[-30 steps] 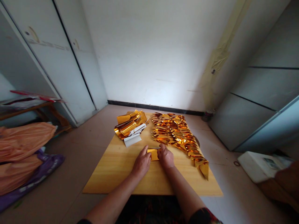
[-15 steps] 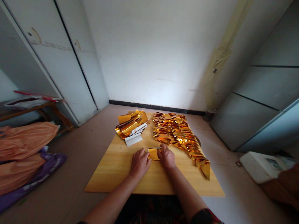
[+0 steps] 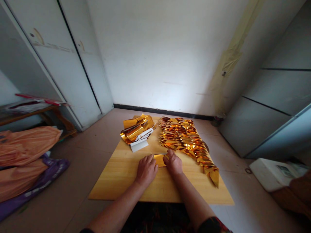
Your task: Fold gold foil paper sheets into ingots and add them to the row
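1. Gold foil sheet [image 3: 159, 160]: on the wooden board [image 3: 116, 181], near the folded foil pieces [image 3: 190, 145].
2. Left hand [image 3: 146, 169]: fingers at the sheet's left end; grip closure cannot be determined.
3. Right hand [image 3: 174, 162]: thumb and fingers grip the right end.

The paper [image 3: 159, 160] is gold, the table [image 3: 114, 181] tan with wood grain, the wall [image 3: 155, 48] white, the bag [image 3: 26, 145] orange, the sack [image 3: 54, 161] purple with white lettering.

A white wall [image 3: 155, 58] with dark baseboard [image 3: 155, 111] meets a pinkish tiled floor [image 3: 85, 152], flanked by a pale cabinet [image 3: 60, 64] at upper left and a grey panelled unit [image 3: 252, 123] at right.
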Demonstrator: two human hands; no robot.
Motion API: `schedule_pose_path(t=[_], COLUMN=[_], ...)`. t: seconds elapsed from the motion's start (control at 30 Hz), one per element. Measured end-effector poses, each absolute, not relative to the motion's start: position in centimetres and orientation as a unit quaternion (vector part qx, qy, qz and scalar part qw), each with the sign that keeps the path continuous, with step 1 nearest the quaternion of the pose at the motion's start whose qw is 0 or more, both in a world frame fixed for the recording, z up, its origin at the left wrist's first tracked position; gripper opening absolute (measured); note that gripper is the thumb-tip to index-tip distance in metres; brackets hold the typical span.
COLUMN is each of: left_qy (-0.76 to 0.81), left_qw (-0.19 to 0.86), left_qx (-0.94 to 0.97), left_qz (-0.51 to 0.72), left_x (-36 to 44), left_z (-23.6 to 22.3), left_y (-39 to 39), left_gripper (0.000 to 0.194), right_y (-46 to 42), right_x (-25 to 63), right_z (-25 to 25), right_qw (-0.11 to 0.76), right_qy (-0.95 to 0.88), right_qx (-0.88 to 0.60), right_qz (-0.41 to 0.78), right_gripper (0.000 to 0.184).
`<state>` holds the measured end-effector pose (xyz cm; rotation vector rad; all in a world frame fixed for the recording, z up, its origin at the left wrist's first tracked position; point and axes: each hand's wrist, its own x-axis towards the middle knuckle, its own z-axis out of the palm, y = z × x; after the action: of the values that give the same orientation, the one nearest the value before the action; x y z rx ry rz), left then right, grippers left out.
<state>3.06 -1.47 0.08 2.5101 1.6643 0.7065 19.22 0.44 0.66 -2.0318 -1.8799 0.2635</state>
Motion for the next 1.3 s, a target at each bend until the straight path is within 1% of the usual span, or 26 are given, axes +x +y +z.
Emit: schedule_pose_path(t=[0.27, 0.43, 0.57, 0.7, 0.8, 0.97, 1.13, 1.3], left_qy=[0.547, 0.546, 0.553, 0.562, 0.567, 0.544, 0.494, 0.498], left_qw=[0.008, -0.006, -0.010, -0.011, -0.024, -0.034, -0.015, -0.013], left_qx=[0.810, 0.812, 0.807, 0.805, 0.807, 0.823, 0.853, 0.849], left_qz=[0.209, 0.206, 0.206, 0.188, 0.165, 0.160, 0.168, 0.177], left_x=[3.6, 3.4, 3.3, 3.5, 3.5, 3.4, 3.8, 4.3], left_z=[1.4, 0.9, 0.6, 1.0, 1.2, 1.1, 1.3, 1.1], left_y=[-1.0, -1.0, -1.0, -1.1, -1.2, -1.1, -1.4, -1.9], left_gripper=[0.011, 0.014, 0.014, 0.015, 0.014, 0.014, 0.012, 0.013], right_y=[0.5, 0.9, 0.8, 0.2, -0.5, -1.2, -2.8, -3.8], right_x=[19.1, 18.9, 19.2, 20.1, 20.7, 21.0, 21.6, 21.7], right_z=[0.9, 1.0, 1.0, 0.7, 0.3, 0.0, 0.5, 1.0], right_qw=[0.151, 0.129, 0.163, 0.217, 0.253, 0.291, 0.267, 0.237], right_qy=[-0.670, -0.667, -0.658, -0.656, -0.663, -0.647, -0.618, -0.619], right_qx=[-0.724, -0.732, -0.732, -0.714, -0.689, -0.687, -0.724, -0.739], right_qz=[0.061, 0.053, 0.061, 0.115, 0.145, 0.154, 0.149, 0.123], right_gripper=[0.025, 0.024, 0.028, 0.039, 0.042, 0.036, 0.030, 0.022])
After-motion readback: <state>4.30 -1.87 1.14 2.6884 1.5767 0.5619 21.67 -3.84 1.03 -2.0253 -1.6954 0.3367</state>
